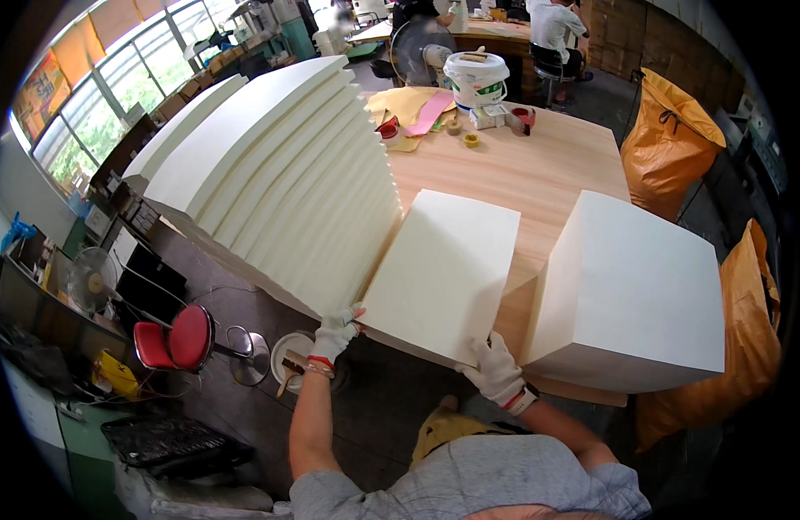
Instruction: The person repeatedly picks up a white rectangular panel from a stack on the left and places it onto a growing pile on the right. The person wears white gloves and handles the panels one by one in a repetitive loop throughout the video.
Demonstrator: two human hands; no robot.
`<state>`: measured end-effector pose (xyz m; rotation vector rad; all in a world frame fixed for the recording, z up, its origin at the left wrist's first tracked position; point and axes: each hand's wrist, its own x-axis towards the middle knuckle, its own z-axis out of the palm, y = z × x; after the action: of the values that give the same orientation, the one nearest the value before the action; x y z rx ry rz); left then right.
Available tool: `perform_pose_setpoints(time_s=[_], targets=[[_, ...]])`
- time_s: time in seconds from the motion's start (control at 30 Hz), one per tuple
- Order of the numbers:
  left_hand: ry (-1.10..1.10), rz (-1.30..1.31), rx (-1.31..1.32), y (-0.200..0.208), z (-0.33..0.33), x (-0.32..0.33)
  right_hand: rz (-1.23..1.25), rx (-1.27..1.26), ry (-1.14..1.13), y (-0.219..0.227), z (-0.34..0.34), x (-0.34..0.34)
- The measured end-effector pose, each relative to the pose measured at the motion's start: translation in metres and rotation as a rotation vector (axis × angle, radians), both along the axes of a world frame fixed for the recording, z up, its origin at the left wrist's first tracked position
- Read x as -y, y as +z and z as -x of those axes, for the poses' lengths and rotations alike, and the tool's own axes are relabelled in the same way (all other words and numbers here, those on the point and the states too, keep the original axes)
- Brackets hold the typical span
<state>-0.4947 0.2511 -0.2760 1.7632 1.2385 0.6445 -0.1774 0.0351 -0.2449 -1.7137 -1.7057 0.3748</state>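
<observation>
Here's the danger: an uneven push from the left grip (335, 335) at the near-left corner, or the right grip (494, 371) at the near-right, could skew the white stack (443, 269), or jolt the stepped pile (305, 186) close at its ten o'clock and send layers sliding. The stack lies flat on the bench (547, 160), two o'clock from the left grip, eleven from the right; both touch it, but whether either is pinching, I can't tell!
</observation>
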Motion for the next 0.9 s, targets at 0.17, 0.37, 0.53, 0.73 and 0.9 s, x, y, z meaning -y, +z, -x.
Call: perform_pose_setpoints(time_s=[0.17,0.37,0.53,0.73,0.9], targets=[[0.006,0.105,-0.021,-0.015,0.004,-0.007,0.038,0.02,0.005,0.002,-0.002,0.002],[0.1,-0.09,0.045,-0.04,0.005,0.005,-0.102,0.059,-0.044,-0.015,0.006,0.008],[0.123,-0.091,-0.094,-0.035,0.003,0.005,-0.166,0.12,-0.091,-0.031,0.012,0.012],[0.082,-0.151,-0.12,-0.042,0.012,-0.007,0.031,-0.063,0.067,-0.021,-0.001,0.037],[0.189,-0.532,-0.378,-0.024,-0.016,-0.003,-0.068,-0.286,0.224,0.07,-0.086,0.127]])
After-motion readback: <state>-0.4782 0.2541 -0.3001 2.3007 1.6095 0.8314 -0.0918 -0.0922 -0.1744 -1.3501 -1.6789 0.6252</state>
